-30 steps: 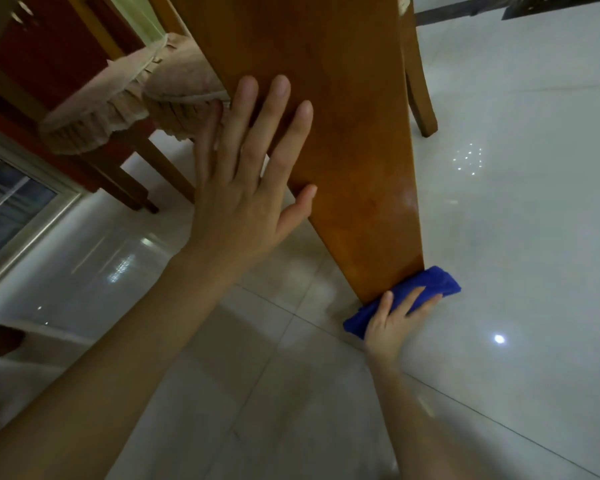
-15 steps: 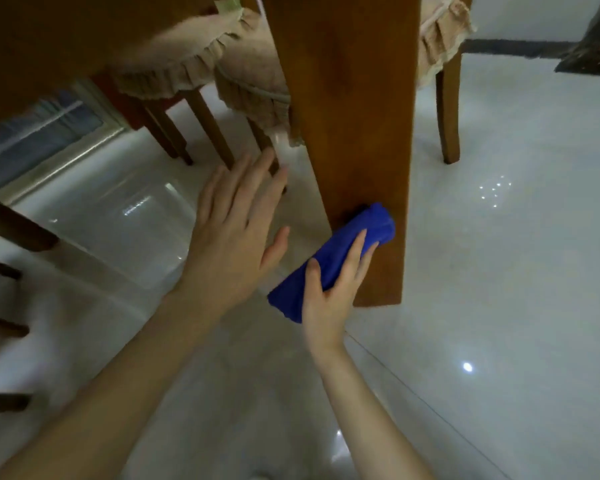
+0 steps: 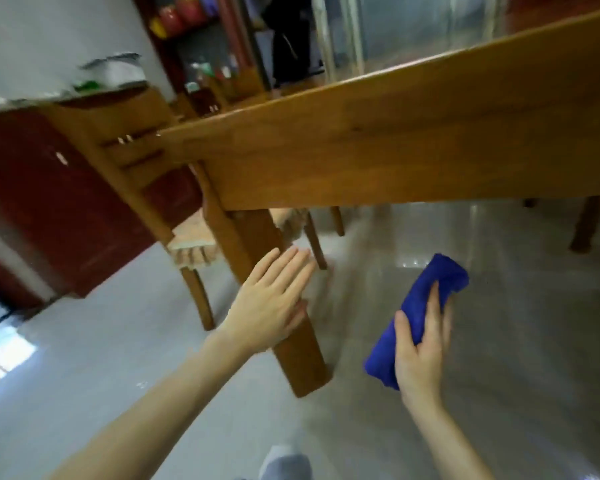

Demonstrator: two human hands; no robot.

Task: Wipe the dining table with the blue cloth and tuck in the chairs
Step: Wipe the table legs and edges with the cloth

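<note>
The wooden dining table (image 3: 395, 147) runs across the upper half, seen from low beside it, with a glass top above its apron. Its near leg (image 3: 291, 348) slants down through the middle. My left hand (image 3: 271, 303) lies flat and open against that leg, fingers spread. My right hand (image 3: 421, 351) is to the right of the leg, in the air above the floor, shut on the folded blue cloth (image 3: 420, 317); the cloth touches nothing. A wooden chair (image 3: 132, 140) with a frilled seat cushion (image 3: 193, 244) stands at the table's left end.
A dark red cabinet (image 3: 49, 202) stands at the left, with shelves of bottles (image 3: 208, 81) behind the table. Other wooden legs (image 3: 586, 223) show at the far right. The pale tiled floor (image 3: 516, 393) is glossy. My foot (image 3: 284, 462) is at the bottom edge.
The view has swung up from the leg's foot to the table's edge. My right hand has pulled the blue cloth off the leg, out to the right. My left hand is back on the leg.
</note>
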